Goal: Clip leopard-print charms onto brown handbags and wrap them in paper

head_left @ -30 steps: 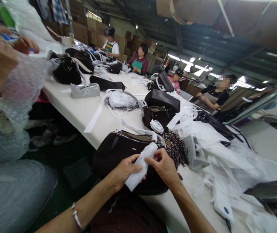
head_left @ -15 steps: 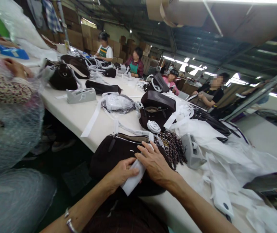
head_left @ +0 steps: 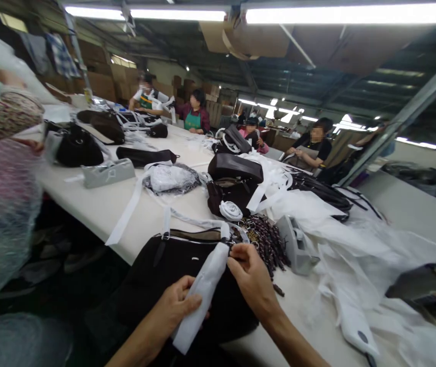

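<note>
A dark handbag [head_left: 145, 275] lies at the near table edge, its zipped top facing away and its straps wrapped in white. Over its front runs a long white wrapped strip [head_left: 202, 285], slanting down to the left. My left hand [head_left: 175, 306] is closed round the lower part of that strip. At the strip's upper end, beside the bag's right strap fitting, the fingers of my right hand [head_left: 246, 262] are pinched together; what lies between them is too small to make out. Beaded tassels [head_left: 269, 242] lie heaped just beyond my right hand.
Two grey tape dispensers [head_left: 108, 172] [head_left: 296, 244], more dark bags [head_left: 235, 171] and white wrapping sheets [head_left: 340, 229] lie on the table [head_left: 87, 204]. A white tool [head_left: 357, 323] with a cord is at right. People sit beyond; another person's patterned sleeve [head_left: 7, 114] is at left.
My right hand has gone from lying flat over the strip to pinching at its upper end. More of the strip shows. The view has shifted, and the person at left has moved an arm.
</note>
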{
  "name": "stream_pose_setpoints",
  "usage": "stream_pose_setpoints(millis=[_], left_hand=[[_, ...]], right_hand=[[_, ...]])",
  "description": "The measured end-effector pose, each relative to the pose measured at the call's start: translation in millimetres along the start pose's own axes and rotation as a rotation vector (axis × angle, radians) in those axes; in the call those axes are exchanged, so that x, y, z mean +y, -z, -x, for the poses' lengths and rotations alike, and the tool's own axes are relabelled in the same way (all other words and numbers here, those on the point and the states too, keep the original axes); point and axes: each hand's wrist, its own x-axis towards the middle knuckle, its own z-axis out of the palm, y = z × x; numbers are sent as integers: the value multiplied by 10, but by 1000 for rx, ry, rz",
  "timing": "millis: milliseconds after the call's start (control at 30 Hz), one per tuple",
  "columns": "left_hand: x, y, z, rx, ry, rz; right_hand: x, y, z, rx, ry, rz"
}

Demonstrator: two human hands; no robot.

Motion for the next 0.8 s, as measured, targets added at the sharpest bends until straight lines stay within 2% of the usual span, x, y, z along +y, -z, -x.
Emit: stream_pose_setpoints(millis=[67,133,200,300,367,433,500,600,667,733,800], left_hand=[[-3,-23,6,2,-16,33],[-15,-52,-2,10,-34,50],[-34,-80,-22,18,-47,56],[-72,-120,-65,15,-54,63],[-111,-150,-97,-9,-55,65],[-157,-184,-128,-56,-60,49],[-189,-211,-141,-115,-62,-1],[-137,-176,-88,-111,-97,-256],[-10,-55,-1,35,-177,-518],[157,170,105,316,-311,-747],[297,482,201,636,-467,-894]], right_hand=[[6,41,-26,-95,-224,-240],[-2,84,-45,-274,-411,-499],[-14,111,-58,-371,-512,-709],[-7,109,-73,-333,-532,-895],[30,74,-79,-372,-549,-927],[86,14,-84,-436,-556,-890],[143,-47,-99,-444,-510,-815],[211,-33,-149,-441,-405,-618],[262,106,-183,-422,-340,-374],[349,337,-201,-302,-261,-80],[475,588,-210,-113,-210,151]])
